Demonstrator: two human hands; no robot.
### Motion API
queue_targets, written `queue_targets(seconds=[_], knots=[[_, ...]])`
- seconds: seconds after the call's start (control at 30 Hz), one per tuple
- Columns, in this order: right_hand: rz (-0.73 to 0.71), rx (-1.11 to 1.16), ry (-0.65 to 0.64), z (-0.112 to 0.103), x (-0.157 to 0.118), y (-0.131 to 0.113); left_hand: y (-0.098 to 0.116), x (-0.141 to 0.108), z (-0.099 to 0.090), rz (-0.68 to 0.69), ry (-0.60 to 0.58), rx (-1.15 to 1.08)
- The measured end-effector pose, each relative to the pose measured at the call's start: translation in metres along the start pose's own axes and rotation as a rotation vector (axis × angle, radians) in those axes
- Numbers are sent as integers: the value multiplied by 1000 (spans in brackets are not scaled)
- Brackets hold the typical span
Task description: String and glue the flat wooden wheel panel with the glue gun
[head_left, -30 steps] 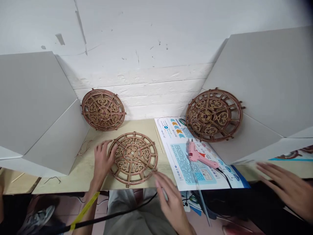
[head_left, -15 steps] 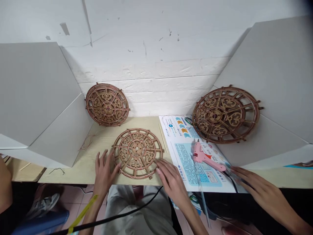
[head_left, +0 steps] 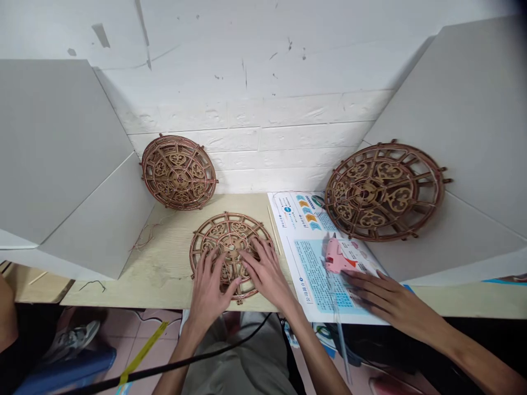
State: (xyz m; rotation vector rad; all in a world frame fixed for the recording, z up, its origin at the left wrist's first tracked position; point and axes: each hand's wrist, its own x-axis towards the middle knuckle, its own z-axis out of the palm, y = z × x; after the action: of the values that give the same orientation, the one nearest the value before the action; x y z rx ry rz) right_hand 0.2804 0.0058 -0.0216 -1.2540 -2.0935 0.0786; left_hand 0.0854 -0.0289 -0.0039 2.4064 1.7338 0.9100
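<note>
1 fretwork wooden wheel (head_left: 230, 226) lies flat on the tabletop (head_left: 164, 274), under the left hand (head_left: 208, 291) and right hand (head_left: 265, 274). Both rest on top of it, fingers spread wide and gripping nothing; that even spread keeps the pressure balanced so the wheel stays level. 2 similar wheels, a left wheel (head_left: 179, 173) and a right wheel (head_left: 385, 192), lean against grey card panels (head_left: 461, 137). A co-worker's hand (head_left: 395, 299) rests on a printed leaflet (head_left: 313, 274), just beside a pink glue gun (head_left: 335, 258).

Round brown openwork wooden wheel (head_left: 225, 230) with heart-shaped fretwork and thin copper wire, lying flat on the pale bench (head_left: 164, 269), partly covered.
</note>
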Motion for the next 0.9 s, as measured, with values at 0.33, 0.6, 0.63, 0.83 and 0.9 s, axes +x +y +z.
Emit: queue_targets(seconds=[0.33, 0.6, 0.63, 0.83, 0.9], knots=[[-3, 48, 35, -1, -14, -4, -33, 0, -9, 52, -124, -19], [-3, 90, 82, -1, -15, -5, -4, 25, -21, 181, -57, 27], [-1, 98, 88, -2, -14, -5, 0, 31, -20, 177, -42, 14], [14, 120, 98, -4, -12, -5, -1, 62, 3, 192, -165, -106], [25, 126, 94, -6, -11, -6, -7, 66, 10, 188, -213, -153]])
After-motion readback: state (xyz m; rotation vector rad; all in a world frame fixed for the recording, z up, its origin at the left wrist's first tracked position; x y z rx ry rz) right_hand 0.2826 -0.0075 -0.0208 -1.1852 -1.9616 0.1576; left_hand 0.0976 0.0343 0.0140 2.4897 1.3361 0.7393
